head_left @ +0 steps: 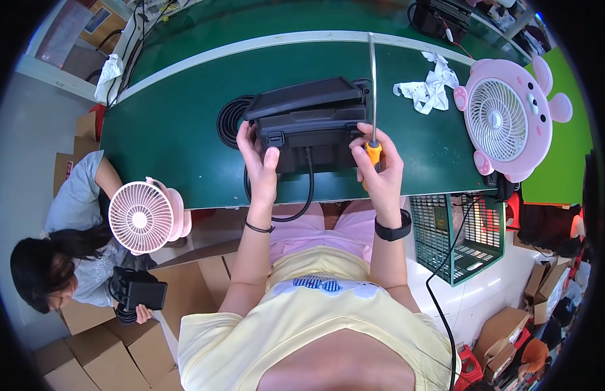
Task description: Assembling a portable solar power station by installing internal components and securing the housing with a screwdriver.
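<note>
While both forearms reach forward from bent elbows, the hands flank the black case (309,122) on the green counter (172,140), near its front edge. Left hand (260,159): at the case's left front corner, thumb up against the front by the left latch (276,139), fingers clamped round the side. Right hand (382,163): at the right front corner, fingers closed on a yellow-handled screwdriver (373,154), shaft pointing away past the case's right end; index fingertip by the right latch (353,129). Can't tell how hard it presses there. Case's top panel (306,96) sits skewed over the body. Coiled black cable (228,124) lies just left of it; crumpled white paper (433,85) and pink fan (501,120) off to the right.
</note>
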The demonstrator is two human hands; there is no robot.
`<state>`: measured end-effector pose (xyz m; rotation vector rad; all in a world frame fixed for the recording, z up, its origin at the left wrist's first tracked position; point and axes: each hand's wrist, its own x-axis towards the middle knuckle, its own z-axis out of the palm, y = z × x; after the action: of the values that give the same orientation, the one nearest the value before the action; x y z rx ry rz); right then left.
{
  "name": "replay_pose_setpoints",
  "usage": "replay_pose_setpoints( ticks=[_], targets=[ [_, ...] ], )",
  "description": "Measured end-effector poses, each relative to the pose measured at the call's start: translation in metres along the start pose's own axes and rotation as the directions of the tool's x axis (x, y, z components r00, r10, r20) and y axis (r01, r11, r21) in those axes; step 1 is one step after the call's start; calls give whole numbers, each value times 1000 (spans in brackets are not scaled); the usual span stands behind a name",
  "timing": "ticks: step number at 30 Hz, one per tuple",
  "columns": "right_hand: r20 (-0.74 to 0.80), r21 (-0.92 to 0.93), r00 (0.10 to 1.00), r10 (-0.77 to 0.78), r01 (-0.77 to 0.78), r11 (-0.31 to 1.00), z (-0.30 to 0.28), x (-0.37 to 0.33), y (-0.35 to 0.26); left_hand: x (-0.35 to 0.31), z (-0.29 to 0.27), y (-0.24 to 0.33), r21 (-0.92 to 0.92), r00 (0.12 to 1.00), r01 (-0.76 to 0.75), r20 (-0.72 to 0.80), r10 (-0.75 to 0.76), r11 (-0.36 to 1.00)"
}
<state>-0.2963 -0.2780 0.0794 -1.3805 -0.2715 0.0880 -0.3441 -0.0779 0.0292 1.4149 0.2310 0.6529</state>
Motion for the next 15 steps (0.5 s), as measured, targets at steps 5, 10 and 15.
replay_pose_setpoints(
  ticks=[5, 10, 15],
  targets=[
    [-49, -63, 999, 3, -6, 998, -3, -1, 10, -1, 2, -5, 3, 1000, -3, -13, 3, 1000],
    [-157, -313, 980, -124, 70, 947, 2, 8, 9, 6, 3, -4, -31, 1000, -2, -14, 1, 1000],
    [-152, -393, 983, -107, 39, 919, -7, 38, 18, 21, 10, 9, -30, 995, 95, -19, -96, 995]
  ],
)
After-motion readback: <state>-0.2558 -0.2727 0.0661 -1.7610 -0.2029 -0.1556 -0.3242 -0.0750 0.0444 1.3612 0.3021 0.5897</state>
